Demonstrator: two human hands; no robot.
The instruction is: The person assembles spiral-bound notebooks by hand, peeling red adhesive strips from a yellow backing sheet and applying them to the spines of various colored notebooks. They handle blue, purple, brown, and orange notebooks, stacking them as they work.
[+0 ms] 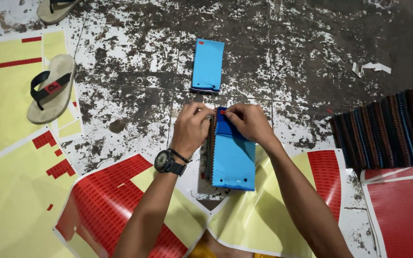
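Between the fingertips of both hands, the near blue swatch stack [233, 157] lies on the floor, left hand [190, 128] pinching its edge steady while right hand [249, 122] pinches a small red sticker [222, 111] onto its top corner.

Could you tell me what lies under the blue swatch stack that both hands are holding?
The blue stack rests on speckled floor and a yellow sheet's edge. Darker swatch edges show along its left side; the lower layers are covered.
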